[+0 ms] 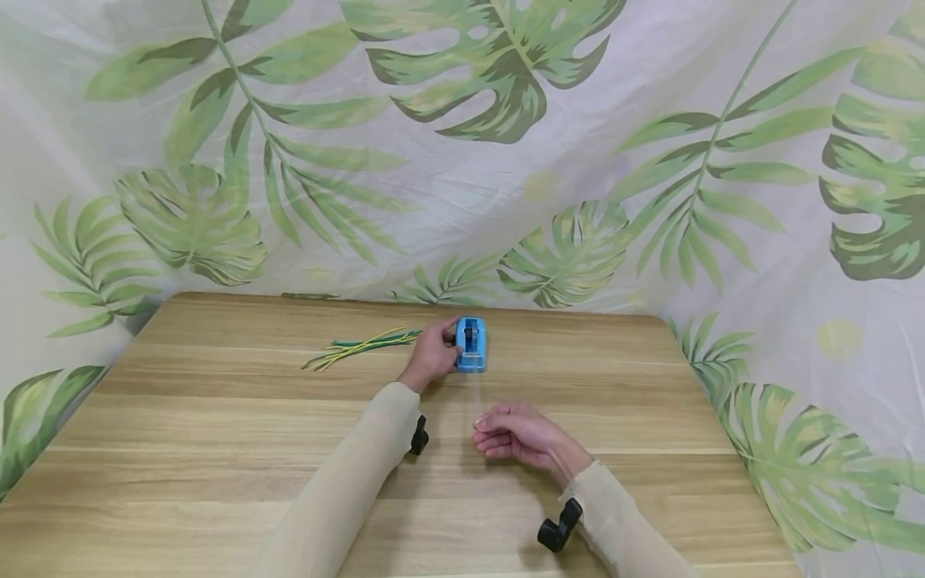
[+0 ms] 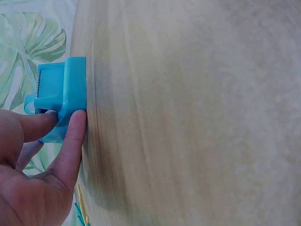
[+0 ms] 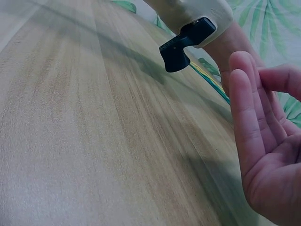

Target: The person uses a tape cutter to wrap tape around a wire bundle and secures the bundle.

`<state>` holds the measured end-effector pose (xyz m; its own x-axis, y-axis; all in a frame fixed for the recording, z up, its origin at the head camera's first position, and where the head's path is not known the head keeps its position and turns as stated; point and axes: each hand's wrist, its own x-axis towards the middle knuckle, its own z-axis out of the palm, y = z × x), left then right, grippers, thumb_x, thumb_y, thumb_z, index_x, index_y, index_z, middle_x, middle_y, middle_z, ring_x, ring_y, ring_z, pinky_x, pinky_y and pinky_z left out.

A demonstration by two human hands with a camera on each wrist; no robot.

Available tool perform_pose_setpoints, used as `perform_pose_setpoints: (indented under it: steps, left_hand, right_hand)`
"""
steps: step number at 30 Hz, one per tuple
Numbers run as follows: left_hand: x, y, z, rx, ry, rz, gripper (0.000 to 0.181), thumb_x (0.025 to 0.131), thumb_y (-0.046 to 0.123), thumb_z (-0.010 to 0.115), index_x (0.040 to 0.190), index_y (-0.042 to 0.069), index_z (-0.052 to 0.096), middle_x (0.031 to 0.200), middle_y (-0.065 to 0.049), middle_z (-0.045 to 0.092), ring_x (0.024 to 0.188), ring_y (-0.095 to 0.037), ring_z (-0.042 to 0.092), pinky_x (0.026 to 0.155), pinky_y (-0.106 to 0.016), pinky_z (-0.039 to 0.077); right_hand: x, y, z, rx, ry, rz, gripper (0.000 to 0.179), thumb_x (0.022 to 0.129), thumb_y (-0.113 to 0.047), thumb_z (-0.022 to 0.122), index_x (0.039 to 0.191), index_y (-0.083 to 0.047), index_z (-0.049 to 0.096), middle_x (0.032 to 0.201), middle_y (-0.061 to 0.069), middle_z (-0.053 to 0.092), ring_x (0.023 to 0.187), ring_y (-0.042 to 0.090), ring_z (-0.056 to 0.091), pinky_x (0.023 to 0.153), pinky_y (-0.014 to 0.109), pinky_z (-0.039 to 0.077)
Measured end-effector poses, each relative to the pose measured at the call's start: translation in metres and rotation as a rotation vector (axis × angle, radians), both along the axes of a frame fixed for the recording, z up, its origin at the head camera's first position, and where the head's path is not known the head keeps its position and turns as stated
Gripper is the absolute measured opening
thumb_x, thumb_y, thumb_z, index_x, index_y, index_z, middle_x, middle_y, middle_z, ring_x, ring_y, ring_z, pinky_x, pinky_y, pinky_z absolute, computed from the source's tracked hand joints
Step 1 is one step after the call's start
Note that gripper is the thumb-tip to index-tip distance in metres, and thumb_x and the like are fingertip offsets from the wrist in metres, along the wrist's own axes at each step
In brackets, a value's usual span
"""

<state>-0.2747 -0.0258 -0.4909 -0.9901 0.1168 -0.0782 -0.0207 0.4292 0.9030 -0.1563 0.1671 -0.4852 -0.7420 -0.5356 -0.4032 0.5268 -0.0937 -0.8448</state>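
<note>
A blue tape dispenser (image 1: 471, 363) stands near the far edge of the table. My left hand (image 1: 432, 353) grips its left side, with thumb and fingers on the blue body (image 2: 75, 80) in the left wrist view. From the dispenser's front a strip of clear tape (image 1: 477, 392) stretches toward me. Its near end reaches my right hand (image 1: 522, 433), which pinches it between thumb and index finger. In the right wrist view, the other fingers (image 3: 247, 113) of that hand are fairly straight, and the tape itself hardly shows.
Several thin green and yellow strands (image 1: 361, 347) lie in a loose bundle left of the dispenser. Both sleeves carry a black wrist mount (image 1: 560, 526). A leaf-printed cloth (image 1: 462, 201) hangs behind the wooden table (image 1: 217, 433) and at its sides.
</note>
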Motion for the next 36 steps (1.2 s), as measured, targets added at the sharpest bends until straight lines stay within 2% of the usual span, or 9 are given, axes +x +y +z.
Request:
perform_pose_setpoints:
  steps: [7,15,26,36]
  left_hand:
    - [-0.0014,-0.0002,-0.0017,0.004,-0.004,0.001,0.065,0.094,-0.005,0.066,0.152,0.017,0.047,0.127,-0.02,0.058,0.087,-0.027,0.063,0.059,-0.029,0.057]
    - [-0.0017,0.0,-0.0006,0.001,-0.012,-0.002,0.065,0.095,-0.003,0.065,0.153,0.017,0.045,0.129,-0.02,0.058,0.076,-0.023,0.064,0.058,-0.028,0.057]
    - [-0.0014,0.0007,-0.0001,-0.003,-0.007,0.005,0.064,0.095,-0.003,0.065,0.152,0.017,0.046,0.128,-0.019,0.058,0.082,-0.024,0.065,0.059,-0.028,0.057]
    - [-0.0023,0.0012,-0.0023,0.002,0.002,0.014,0.063,0.095,-0.004,0.065,0.152,0.017,0.047,0.125,-0.019,0.058,0.079,-0.024,0.064,0.059,-0.028,0.057]
  right_hand:
    - [-0.0012,0.0007,-0.0017,-0.002,-0.01,0.011,0.014,0.097,-0.001,0.059,0.091,-0.005,0.071,0.083,0.008,0.074,0.073,0.014,0.072,0.067,0.026,0.058]
    - [-0.0006,-0.0006,-0.0005,-0.009,-0.018,0.011,0.013,0.096,0.0,0.059,0.091,-0.005,0.07,0.082,0.009,0.074,0.071,0.014,0.072,0.066,0.026,0.058]
    - [0.0009,-0.0008,0.0019,0.002,-0.01,0.02,0.012,0.096,0.0,0.058,0.092,-0.005,0.069,0.081,0.008,0.073,0.07,0.014,0.071,0.065,0.026,0.058]
    - [0.0018,0.0002,0.0047,-0.013,-0.011,0.034,0.01,0.095,-0.002,0.061,0.092,-0.006,0.07,0.082,0.007,0.074,0.071,0.013,0.071,0.066,0.026,0.058]
